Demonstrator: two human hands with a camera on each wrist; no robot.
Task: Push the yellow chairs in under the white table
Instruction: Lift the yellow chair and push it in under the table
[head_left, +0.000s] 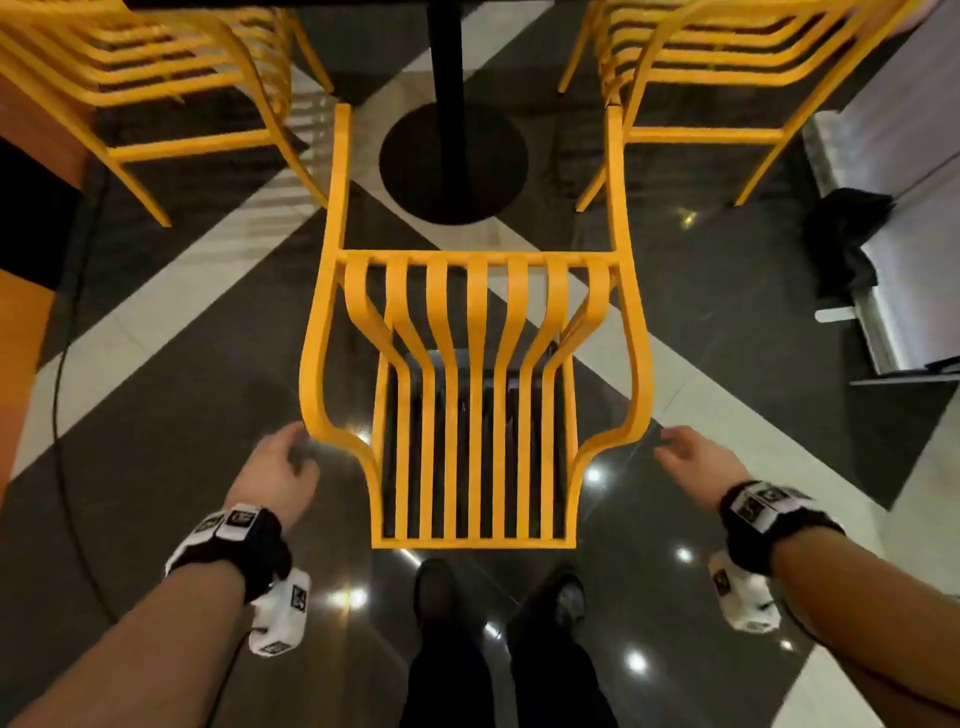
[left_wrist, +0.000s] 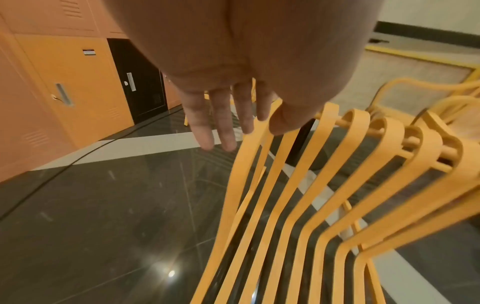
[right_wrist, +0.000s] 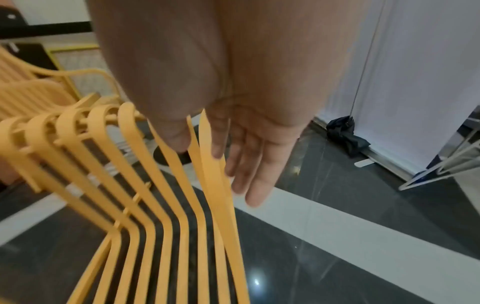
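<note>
While the person is standing just behind the near yellow slatted armchair (head_left: 470, 374), both hands are flanking its back. The left hand (head_left: 275, 470) is reaching with fingers loosely spread; from the head view its fingertips appear to be at the rear curve of the left armrest, though the left wrist view cannot confirm contact. The right hand (head_left: 693, 460) is hovering with fingers relaxed and spread just outside the right armrest's rear curve, holding nothing. Neither hand is closing on the frame. This symmetric placement is probably preparing an even shove, so that the chair is travelling straight rather than pivoting.

Ahead of the hands, the chair's armrests are pointing toward the black round pedestal base (head_left: 452, 161) of the table; the white tabletop itself is barely showing at the upper edge of the head view, so how far the seat is lying beneath it cannot be told. Two more yellow chairs, the far-left chair (head_left: 156, 88) and the far-right chair (head_left: 727, 78), are standing beyond each hand, at the sides of the pedestal.

Black-and-white marker patterns are showing on the wrist straps (head_left: 234, 525), but no writing is legible. A small label on the orange locker door (left_wrist: 89, 52) is too blurred to read.
</note>
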